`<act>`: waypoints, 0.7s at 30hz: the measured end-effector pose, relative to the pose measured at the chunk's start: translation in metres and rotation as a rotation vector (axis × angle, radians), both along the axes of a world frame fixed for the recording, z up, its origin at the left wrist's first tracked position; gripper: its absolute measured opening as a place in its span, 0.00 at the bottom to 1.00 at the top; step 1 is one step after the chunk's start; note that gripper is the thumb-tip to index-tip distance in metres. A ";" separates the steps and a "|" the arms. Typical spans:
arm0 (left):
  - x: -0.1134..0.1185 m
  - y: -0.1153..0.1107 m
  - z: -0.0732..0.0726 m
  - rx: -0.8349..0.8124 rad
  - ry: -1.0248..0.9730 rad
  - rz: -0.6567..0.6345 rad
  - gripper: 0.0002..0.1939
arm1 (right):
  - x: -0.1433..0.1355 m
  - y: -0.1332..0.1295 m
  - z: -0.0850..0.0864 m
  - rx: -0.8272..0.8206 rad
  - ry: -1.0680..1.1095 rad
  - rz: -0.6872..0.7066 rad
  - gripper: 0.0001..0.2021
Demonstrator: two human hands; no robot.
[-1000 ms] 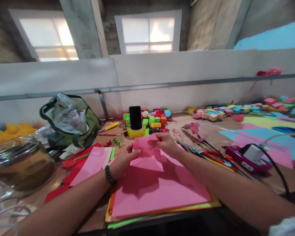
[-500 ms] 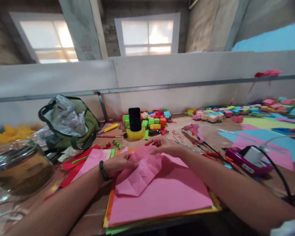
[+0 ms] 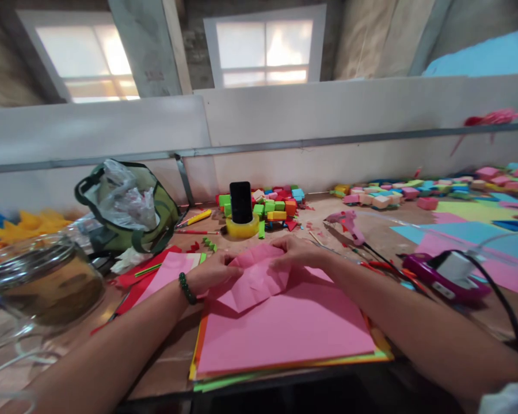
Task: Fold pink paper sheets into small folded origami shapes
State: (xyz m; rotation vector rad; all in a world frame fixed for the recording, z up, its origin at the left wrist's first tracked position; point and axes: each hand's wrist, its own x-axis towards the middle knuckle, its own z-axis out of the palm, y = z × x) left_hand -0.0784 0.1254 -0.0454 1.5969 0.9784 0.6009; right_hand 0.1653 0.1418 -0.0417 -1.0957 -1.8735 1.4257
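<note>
A creased sheet of pink paper (image 3: 254, 284) is held between my two hands, tilted above a stack of coloured paper (image 3: 293, 339) with pink on top. My left hand (image 3: 216, 271), a dark green bead bracelet at its wrist, pinches the sheet's left edge with the thumb on top. My right hand (image 3: 296, 253) grips its upper right edge, thumb in front and fingers partly hidden behind. Fold lines cross the sheet, and its near edge hangs free over the stack.
A phone (image 3: 240, 202) leans upright on a yellow tape roll (image 3: 242, 225), with folded paper blocks (image 3: 276, 215) behind. To the right lie a pink glue gun (image 3: 347, 225) and a purple power strip (image 3: 444, 276). Left are a glass jar (image 3: 47, 282) and a green bag (image 3: 164, 207).
Both hands have shifted the creased pink paper slightly away and to the right, lifting its near edge. My right hand's grip has moved onto the upper right edge. The view has tilted slightly.
</note>
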 end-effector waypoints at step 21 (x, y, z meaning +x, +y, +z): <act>0.008 -0.006 -0.004 0.297 0.283 -0.056 0.10 | -0.006 -0.004 -0.004 -0.069 -0.022 0.100 0.16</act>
